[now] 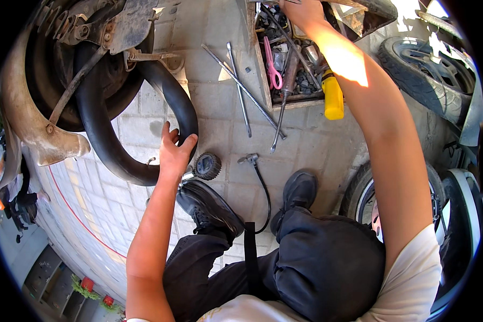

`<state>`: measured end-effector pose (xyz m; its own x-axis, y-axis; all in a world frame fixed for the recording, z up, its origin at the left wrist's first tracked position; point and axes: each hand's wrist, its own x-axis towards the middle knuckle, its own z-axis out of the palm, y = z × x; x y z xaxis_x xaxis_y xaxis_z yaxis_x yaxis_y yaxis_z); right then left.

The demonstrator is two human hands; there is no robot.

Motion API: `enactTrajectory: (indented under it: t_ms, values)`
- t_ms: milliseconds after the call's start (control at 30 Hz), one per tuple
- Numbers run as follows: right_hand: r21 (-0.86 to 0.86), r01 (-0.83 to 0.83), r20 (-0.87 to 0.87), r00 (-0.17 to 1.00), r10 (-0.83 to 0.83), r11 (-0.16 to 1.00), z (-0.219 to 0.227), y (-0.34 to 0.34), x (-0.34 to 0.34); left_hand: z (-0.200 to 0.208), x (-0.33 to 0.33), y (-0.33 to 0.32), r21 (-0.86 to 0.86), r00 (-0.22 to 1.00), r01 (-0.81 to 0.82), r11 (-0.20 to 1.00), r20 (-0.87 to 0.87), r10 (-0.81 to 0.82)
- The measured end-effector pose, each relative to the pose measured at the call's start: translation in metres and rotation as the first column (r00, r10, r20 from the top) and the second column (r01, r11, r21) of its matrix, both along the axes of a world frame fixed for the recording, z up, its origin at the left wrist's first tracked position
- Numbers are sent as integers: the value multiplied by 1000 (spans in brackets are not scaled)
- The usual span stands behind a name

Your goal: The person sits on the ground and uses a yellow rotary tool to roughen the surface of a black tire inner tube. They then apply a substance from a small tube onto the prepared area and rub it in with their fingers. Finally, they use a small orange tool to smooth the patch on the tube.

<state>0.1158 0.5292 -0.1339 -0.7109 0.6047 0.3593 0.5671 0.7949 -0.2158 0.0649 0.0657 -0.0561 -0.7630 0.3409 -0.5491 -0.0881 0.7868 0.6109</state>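
My left hand [175, 153] is closed round the right side of a black inner tube [187, 110], thumb on one side and fingers on the other. The tube loops down from the scooter wheel, its metal valve near the bottom. Beside that hand lies a round pressure gauge [207, 166] with a black hose and a metal chuck [248, 158]. My right hand [301, 15] reaches to the far part of a wooden toolbox [306, 104]; the top edge cuts off its fingers. In the box are pink-handled scissors [272, 67], a long screwdriver [290, 75] and a yellow bottle [333, 99].
Two metal rods [257, 107] lie crossed on the paving. A scooter with a worn fender [43, 129] stands at the upper left. Loose tyres and wheels [394, 64] are along the right. A thin red line [75, 214] runs across the ground at left.
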Motion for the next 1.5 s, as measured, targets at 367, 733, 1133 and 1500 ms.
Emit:
enactTrajectory:
  t_ms: [367,733,1133,1500]
  values:
    - [-874,-223,-371,880,-296,433,104,-56,108,-11,2,25,154,997,57,986,50,-66]
    - [-821,-539,-487,833,-263,-186,145,-128,147,64,27,53,455,858,-228,861,512,-43]
    - [-945,-257,-265,964,9,-204,135,-258,99,59,39,55,285,943,287,915,83,-322]
    - [-770,-138,-254,962,101,-623,132,-228,104,53,36,54,435,882,-116,893,458,-108]
